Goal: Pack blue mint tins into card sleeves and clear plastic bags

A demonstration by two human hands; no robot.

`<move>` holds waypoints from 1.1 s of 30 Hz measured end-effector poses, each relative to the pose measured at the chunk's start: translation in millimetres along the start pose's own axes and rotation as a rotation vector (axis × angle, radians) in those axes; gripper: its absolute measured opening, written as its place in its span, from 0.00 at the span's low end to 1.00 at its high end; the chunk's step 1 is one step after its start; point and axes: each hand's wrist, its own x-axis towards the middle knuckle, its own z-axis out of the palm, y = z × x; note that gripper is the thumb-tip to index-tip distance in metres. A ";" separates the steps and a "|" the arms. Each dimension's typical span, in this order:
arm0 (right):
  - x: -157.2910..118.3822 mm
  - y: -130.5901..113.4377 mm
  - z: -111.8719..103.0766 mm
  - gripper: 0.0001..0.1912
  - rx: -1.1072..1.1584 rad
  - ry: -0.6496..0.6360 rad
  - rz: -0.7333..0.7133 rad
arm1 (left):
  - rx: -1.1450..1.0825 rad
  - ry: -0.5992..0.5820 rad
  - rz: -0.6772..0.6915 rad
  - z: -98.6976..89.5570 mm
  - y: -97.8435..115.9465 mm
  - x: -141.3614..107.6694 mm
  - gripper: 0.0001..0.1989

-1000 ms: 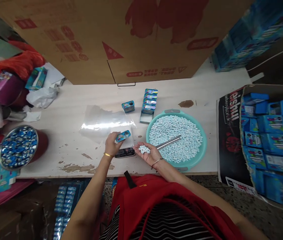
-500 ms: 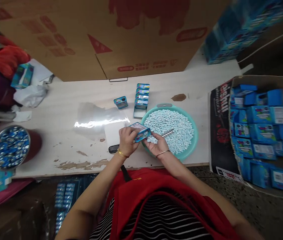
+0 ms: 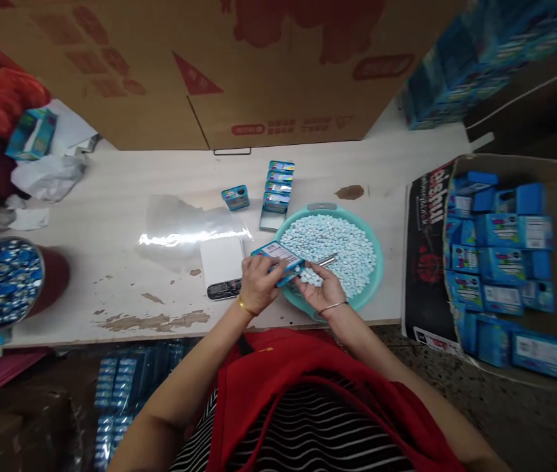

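Note:
My left hand point(image 3: 260, 285) is closed around a small blue tin point(image 3: 278, 252), tilted at the near left rim of a turquoise basin point(image 3: 379, 262). My right hand point(image 3: 326, 288) is cupped palm up at the tin's right end, with small white candies point(image 3: 311, 276) between thumb and fingers. Pale candies point(image 3: 327, 242) fill the basin, and a metal scoop handle point(image 3: 327, 260) lies on them. Left of my left hand is a white scale point(image 3: 222, 262) with a dark panel. Beyond it stand a single blue tin point(image 3: 235, 197) and a row of tins point(image 3: 278, 187) in a tray.
A large cardboard box point(image 3: 160, 98) stands along the back. On the right, an open carton point(image 3: 428, 262) holds several blue boxes point(image 3: 504, 265). At left stands a bucket point(image 3: 54, 282) of blue wrapped pieces point(image 3: 2, 282). A clear plastic sheet point(image 3: 174, 223) lies on the table.
Both hands and the tin have shifted slightly right, uncovering more of the scale. White candies now show between my right thumb and fingers at the tin's end. The whole view has shifted slightly.

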 end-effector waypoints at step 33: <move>-11.8 40.0 -5.8 0.07 -0.197 -0.123 0.239 | -0.400 -0.268 -0.204 -23.8 12.9 -48.5 0.12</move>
